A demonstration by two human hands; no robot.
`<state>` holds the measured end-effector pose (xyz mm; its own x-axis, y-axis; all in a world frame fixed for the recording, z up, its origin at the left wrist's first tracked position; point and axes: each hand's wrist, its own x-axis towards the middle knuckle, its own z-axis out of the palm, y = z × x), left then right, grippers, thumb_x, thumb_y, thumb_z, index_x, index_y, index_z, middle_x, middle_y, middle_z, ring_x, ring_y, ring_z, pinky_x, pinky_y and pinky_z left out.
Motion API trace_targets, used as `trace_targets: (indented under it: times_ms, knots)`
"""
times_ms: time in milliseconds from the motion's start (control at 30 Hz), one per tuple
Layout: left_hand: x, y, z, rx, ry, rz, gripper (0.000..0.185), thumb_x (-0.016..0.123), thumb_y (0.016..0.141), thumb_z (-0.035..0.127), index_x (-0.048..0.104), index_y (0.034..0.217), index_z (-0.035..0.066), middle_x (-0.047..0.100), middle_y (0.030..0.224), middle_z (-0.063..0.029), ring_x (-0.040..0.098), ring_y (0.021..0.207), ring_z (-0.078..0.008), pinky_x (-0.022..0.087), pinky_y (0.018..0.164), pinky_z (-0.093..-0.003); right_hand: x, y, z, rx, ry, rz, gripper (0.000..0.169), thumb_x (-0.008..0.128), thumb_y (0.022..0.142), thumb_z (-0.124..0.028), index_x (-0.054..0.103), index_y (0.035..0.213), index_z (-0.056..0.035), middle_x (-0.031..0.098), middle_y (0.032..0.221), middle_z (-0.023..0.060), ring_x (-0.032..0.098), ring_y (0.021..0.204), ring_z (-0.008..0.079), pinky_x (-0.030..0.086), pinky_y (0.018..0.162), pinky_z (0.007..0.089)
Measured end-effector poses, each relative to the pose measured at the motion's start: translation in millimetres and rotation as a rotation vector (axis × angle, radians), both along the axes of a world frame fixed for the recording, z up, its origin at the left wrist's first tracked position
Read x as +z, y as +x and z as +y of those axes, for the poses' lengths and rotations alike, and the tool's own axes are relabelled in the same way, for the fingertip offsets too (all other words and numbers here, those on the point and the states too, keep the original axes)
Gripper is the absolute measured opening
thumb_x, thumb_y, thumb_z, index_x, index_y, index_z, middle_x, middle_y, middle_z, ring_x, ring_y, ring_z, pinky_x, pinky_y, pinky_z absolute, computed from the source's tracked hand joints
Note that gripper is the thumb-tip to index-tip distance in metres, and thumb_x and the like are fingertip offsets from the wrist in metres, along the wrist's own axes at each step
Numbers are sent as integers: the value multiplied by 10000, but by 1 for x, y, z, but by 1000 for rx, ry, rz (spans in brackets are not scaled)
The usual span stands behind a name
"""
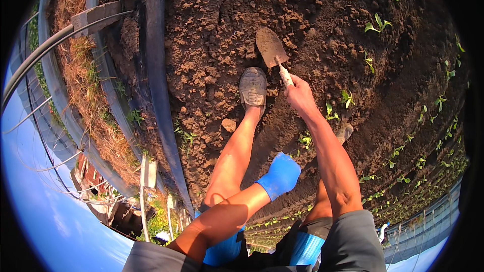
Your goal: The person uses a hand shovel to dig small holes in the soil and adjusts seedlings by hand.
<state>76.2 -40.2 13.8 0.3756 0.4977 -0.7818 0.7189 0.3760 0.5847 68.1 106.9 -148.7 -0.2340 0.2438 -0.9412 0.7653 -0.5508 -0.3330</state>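
My bare right hand (300,92) is closed around the light-coloured handle of a garden trowel (271,46). The trowel's soil-covered blade lies over the loose brown soil (211,41), just beyond the toe of my dirty shoe (253,87). My left hand (283,172), in a blue glove, is curled between my legs, nearer my body; whether it holds anything cannot be seen. Small green seedlings (347,98) grow beside my right forearm, and another seedling (305,140) stands beyond the gloved hand.
Rows of seedlings (396,152) run along the right. A dark plastic sheet edge (157,64) borders the soil on the left, with dry grass (75,60), a concrete block (96,17) and curved pipes (38,51) past it. My other shoe (344,133) rests among the plants.
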Motion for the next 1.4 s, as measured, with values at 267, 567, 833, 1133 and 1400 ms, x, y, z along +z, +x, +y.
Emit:
trace_targets:
  times_ms: [267,567,833,1133,1400]
  knots:
    - [5,-5,-2,-92,8,-26,76,682,794,145,737,744,131,668,731,-100,657,804,-282,448,790,-429,-15,-38,-10,-46,168,122,399,564,1051,-310,675,1365,-91,512,655,-53,449,594,52,352,522,295]
    - [5,18,-27,-13,108,-13,107,652,813,130,699,719,150,653,690,-78,636,712,-277,408,722,-435,-84,-90,-32,-169,444,211,417,626,964,-213,658,1380,-200,690,783,83,612,655,176,508,659,335]
    - [-11,25,-37,108,70,-47,70,647,769,100,638,706,131,622,739,-102,619,781,-304,412,721,-441,-52,-69,-24,219,1023,94,645,670,848,-94,560,1450,-298,604,910,64,667,805,282,542,651,426]
    - [6,-5,0,-30,61,-32,73,674,764,131,718,706,119,641,700,-106,628,738,-284,423,781,-427,-26,-70,20,505,1119,106,598,626,872,-35,586,1396,-320,582,891,76,657,757,322,531,633,465]
    - [6,-8,8,1,-24,-51,102,671,786,119,771,792,101,703,786,-120,675,887,-302,468,942,-442,22,-23,9,61,680,202,560,569,939,-35,555,1486,-154,633,861,16,611,705,194,516,668,364]
